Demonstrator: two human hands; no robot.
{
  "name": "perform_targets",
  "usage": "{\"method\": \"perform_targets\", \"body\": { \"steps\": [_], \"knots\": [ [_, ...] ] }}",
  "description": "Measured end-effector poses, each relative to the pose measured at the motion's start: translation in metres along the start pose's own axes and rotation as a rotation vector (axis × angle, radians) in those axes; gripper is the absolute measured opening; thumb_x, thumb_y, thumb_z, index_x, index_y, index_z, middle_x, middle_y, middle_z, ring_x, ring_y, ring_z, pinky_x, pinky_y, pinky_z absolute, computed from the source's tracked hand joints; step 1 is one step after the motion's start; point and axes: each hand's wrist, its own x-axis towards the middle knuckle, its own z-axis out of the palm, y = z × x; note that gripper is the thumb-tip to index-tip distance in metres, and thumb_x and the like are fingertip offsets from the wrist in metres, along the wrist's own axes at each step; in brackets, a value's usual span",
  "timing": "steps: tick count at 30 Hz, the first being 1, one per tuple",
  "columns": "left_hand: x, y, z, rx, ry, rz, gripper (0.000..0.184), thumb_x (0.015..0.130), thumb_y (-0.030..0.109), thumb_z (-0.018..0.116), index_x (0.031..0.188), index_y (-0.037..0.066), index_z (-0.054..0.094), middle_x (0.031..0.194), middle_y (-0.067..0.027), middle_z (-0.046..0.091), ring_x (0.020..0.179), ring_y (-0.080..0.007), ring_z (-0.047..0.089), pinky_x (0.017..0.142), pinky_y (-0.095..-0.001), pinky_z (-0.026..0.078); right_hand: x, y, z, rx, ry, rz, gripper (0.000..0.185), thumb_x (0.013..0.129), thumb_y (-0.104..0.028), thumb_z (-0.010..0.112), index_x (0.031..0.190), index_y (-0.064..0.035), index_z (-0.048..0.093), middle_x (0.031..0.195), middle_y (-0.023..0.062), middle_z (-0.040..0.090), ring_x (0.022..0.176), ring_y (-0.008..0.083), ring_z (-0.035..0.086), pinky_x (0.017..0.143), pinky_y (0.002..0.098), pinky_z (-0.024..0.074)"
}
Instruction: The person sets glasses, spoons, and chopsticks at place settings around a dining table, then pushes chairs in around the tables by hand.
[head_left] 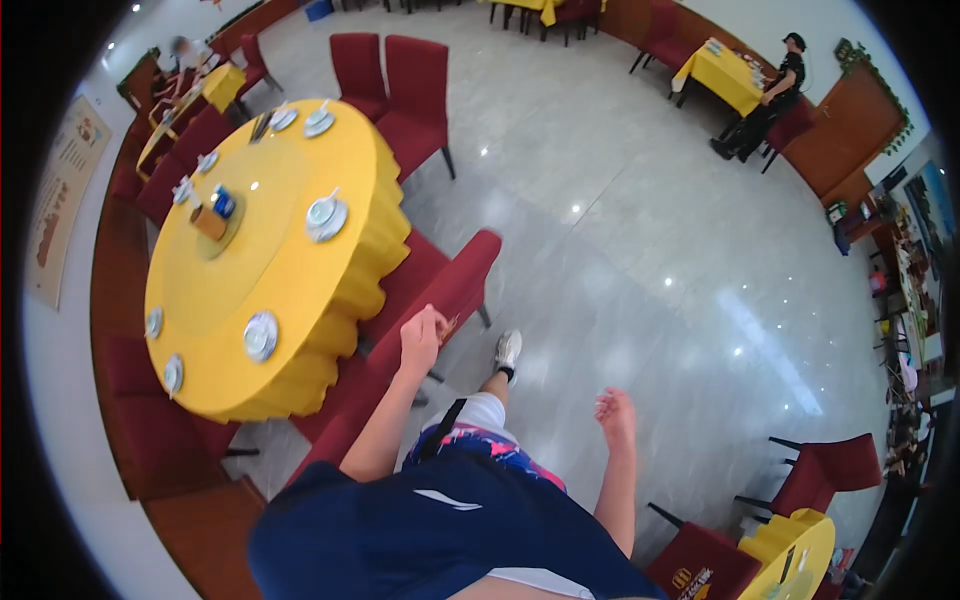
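Observation:
My left hand (422, 338) is closed around a small brownish thing (449, 328), too small to make out. It is held just above the red chair (467, 275), beside the round table (375, 180) with its yellow cloth. My right hand (616, 414) hangs over the grey floor, away from any furniture. Its fingers curl inward and nothing shows in them. Nearest to my left hand on the table are a bowl on a plate (325, 217) with a spoon, and another bowl and plate setting (261, 336).
On the glass turntable (180, 270) stand a brown holder (208, 222) and a blue can (222, 204). Red chairs (418, 95) surround the table. A person in black (788, 85) is by another yellow-covered table (722, 75). A chair (826, 476) and table (815, 540) stand lower right.

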Motion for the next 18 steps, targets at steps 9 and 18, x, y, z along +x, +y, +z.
{"method": "perform_targets", "body": {
  "steps": [9,18],
  "knots": [
    [0.18,-0.018,0.142,-0.299,0.051,-0.28,0.051,0.103,0.037,0.04,0.072,0.004,0.063,0.061,-0.0007,0.054,0.054,-0.0087,0.051,0.046,-0.0255,0.044,0.142,-0.115,0.161,-0.391,-0.216,0.275,0.027,0.098,-0.028,0.051,0.113,-0.0066,0.057,0.091,0.0092,0.066,0.074,0.0177,0.063,0.064,0.0294,0.0497],
    [0.306,-0.02,0.224,-0.333,-0.29,-0.397,0.029,0.101,0.028,0.046,0.097,0.004,0.062,0.073,-0.0032,0.063,0.062,-0.0095,0.057,0.053,-0.0249,0.046,0.296,-0.201,0.281,-0.355,-0.512,0.221,0.055,0.103,-0.053,0.029,0.117,-0.006,0.054,0.092,0.0085,0.066,0.076,0.0154,0.063,0.069,0.0285,0.0493]
  ]
}}
